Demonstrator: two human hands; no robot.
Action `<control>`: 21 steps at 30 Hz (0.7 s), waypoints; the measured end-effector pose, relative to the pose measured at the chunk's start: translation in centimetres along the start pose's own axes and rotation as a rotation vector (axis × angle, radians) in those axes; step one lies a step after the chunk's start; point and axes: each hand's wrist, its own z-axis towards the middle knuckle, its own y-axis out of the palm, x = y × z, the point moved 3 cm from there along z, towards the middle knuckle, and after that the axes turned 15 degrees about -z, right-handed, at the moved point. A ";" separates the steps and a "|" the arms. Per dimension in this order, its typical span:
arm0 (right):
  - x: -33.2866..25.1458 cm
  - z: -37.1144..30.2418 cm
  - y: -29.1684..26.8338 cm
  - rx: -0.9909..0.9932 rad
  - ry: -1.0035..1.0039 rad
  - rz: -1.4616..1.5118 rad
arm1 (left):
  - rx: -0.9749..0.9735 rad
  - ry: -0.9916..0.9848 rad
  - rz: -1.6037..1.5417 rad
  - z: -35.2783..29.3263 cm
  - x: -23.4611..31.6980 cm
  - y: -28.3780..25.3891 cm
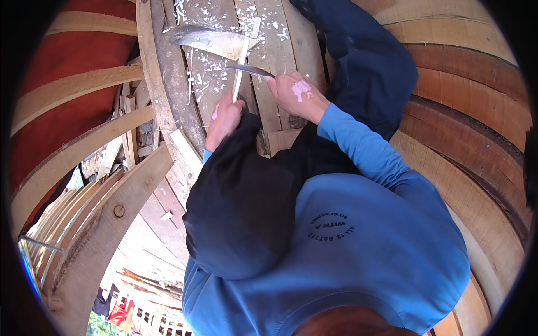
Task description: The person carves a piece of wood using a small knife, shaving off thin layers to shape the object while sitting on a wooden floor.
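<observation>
My left hand (225,119) is closed around the lower end of a thin, pale wooden strip (243,59), which points up and away from me. In my right hand (300,96), closed on its handle, is a knife (250,70); the fingers cover the handle. The dark, slightly curved blade lies across the strip and seems to touch it. Beneath the strip's far end is a flat, pale-and-grey wedge-shaped piece (217,43), its material unclear. Pink patches mark the backs of both hands.
Pale wood shavings (204,78) are scattered over the plank floor (277,47). Curved wooden planks (465,84) rise on the right, and thick curved timbers (106,215) with red sheeting (73,53) stand on the left. My dark-trousered legs (241,207) flank my hands.
</observation>
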 end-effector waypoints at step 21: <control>-1.4 1.2 -0.7 -0.092 0.074 -0.002 | 0.055 0.143 0.136 -0.1 -2.4 -0.2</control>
